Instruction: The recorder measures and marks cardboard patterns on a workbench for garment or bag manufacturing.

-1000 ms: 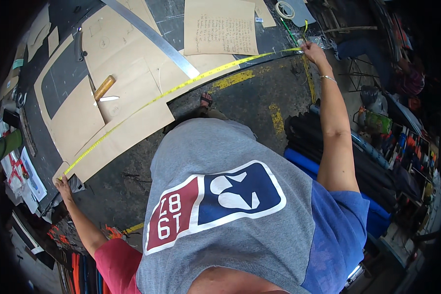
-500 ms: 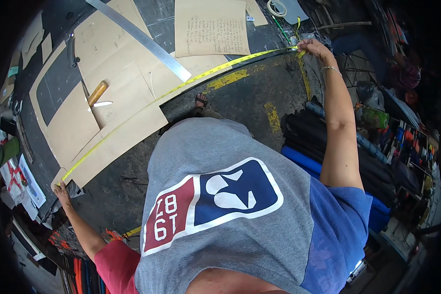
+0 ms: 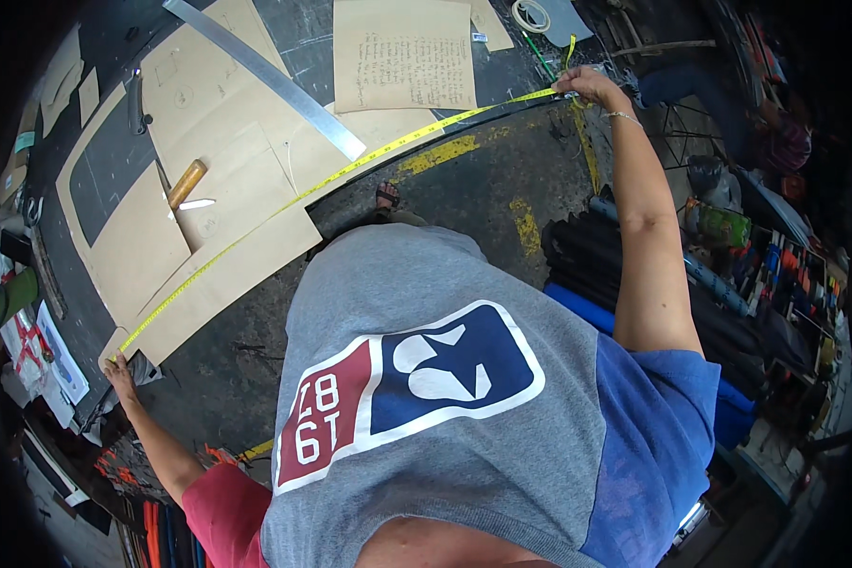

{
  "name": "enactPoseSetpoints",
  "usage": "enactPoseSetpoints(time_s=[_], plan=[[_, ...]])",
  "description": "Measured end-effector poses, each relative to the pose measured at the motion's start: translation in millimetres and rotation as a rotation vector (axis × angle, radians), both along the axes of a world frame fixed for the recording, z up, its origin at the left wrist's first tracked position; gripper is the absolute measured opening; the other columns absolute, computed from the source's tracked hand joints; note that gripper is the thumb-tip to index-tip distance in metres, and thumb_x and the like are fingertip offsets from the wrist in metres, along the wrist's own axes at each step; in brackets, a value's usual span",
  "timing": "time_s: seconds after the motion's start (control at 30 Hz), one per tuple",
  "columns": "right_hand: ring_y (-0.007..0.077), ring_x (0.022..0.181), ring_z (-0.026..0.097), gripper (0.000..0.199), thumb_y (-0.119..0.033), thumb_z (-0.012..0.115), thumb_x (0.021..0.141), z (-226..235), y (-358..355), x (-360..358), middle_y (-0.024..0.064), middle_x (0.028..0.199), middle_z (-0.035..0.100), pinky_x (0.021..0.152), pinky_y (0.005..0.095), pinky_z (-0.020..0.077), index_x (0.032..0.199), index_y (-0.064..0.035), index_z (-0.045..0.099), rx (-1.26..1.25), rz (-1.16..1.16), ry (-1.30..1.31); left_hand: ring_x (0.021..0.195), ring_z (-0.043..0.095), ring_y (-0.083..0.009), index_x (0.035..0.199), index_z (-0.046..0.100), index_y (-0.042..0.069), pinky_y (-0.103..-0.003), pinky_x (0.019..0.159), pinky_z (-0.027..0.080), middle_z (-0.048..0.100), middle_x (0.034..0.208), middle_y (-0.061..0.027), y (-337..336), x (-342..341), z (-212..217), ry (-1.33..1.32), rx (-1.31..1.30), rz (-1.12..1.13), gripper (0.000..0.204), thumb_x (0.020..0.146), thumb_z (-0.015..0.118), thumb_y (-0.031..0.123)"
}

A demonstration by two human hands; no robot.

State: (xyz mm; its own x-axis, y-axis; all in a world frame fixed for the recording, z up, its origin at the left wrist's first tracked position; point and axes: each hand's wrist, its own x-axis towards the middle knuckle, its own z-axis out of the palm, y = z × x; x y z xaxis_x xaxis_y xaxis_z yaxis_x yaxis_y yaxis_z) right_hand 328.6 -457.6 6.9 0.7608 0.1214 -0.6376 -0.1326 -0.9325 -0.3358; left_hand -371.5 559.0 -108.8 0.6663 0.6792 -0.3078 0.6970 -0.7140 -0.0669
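Observation:
A yellow measuring tape point(image 3: 256, 225) stretches along the table's near edge, over large brown pattern-paper sheets point(image 3: 246, 260). At the far left corner of the paper, my left hand point(image 3: 118, 374) pinches one end of the tape. My right hand point(image 3: 589, 85) grips the tape near the table's right corner, and a short loose piece sticks up beyond the fingers. Close to the middle of the tape lies one end of a long metal ruler point(image 3: 275, 85). A wooden-handled tool point(image 3: 188, 183) and a small white blade-like piece point(image 3: 199, 203) rest on the paper.
A sheet with handwriting point(image 3: 402, 57) lies at the back of the dark table point(image 3: 312, 52). A roll of tape point(image 3: 530, 15) sits at its far right. Black and blue fabric rolls point(image 3: 587, 260) are stacked to my right. Another person point(image 3: 776, 142) is partly visible at far right.
My right hand has shifted slightly left along the table edge, with the tape still in its fingers. The left hand has stayed in place.

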Motion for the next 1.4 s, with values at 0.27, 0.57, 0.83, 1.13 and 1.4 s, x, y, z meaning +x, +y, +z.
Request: enactPoseSetpoints(time_s=[0.27, 0.57, 0.83, 1.13, 1.4], plan=[[0.0105, 0.044, 0.029, 0.026, -0.030, 0.079, 0.076, 9, 17, -2, -0.0037, 0.056, 0.040, 0.044, 0.0299, 0.0202, 0.082, -0.0071, 0.069, -0.088, -0.077, 0.039, 0.141, 0.025, -0.0551, 0.149, 0.041, 0.016, -0.053, 0.120, 0.020, 0.024, 0.158, -0.0290, 9, -11, 2, 0.462, 0.144, -0.147, 0.046, 0.107, 0.031, 0.030], [0.0133, 0.044, 0.032, 0.026, -0.028, 0.073, 0.075, 3, 17, 0, 0.0013, 0.057, 0.042, 0.043, 0.0332, 0.0243, 0.081, -0.0034, 0.067, -0.174, -0.107, 0.020, 0.140, 0.027, -0.0569, 0.148, 0.042, 0.013, -0.054, 0.119, 0.022, 0.025, 0.157, -0.0302, 5, -8, 2, 0.488, 0.200, -0.207, 0.045, 0.104, 0.036, 0.019], [0.0154, 0.044, 0.041, 0.026, -0.031, 0.072, 0.073, 5, 13, 4, 0.0029, 0.058, 0.046, 0.043, 0.0320, 0.0311, 0.077, -0.0055, 0.067, -0.214, -0.041, 0.043, 0.137, 0.031, -0.0571, 0.145, 0.045, 0.011, -0.056, 0.118, 0.024, 0.029, 0.155, -0.0314, 6, -14, -5, 0.430, 0.224, -0.281, 0.045, 0.101, 0.040, 0.014], [0.0356, 0.095, 0.068, 0.040, -0.039, 0.070, 0.085, 0, 61, -19, 0.0186, 0.099, 0.072, 0.083, 0.0422, 0.0514, 0.105, -0.0043, 0.072, -0.216, 0.381, -0.485, 0.138, 0.036, -0.0463, 0.138, 0.048, -0.009, -0.048, 0.117, 0.025, 0.042, 0.147, -0.0316, 28, -47, 20, -0.010, 0.003, -0.077, 0.060, 0.098, 0.043, 0.036], [0.0211, 0.089, 0.065, 0.018, -0.008, 0.070, 0.089, -4, 332, -239, 0.0122, 0.098, 0.065, 0.080, 0.0302, 0.0524, 0.105, 0.0009, 0.067, 0.679, 0.616, -0.396, 0.138, 0.031, -0.0564, 0.125, 0.060, 0.017, -0.055, 0.116, 0.027, 0.038, 0.152, -0.0268, -40, -15, 5, 0.239, 0.214, -0.222, 0.034, 0.099, 0.041, 0.025]])
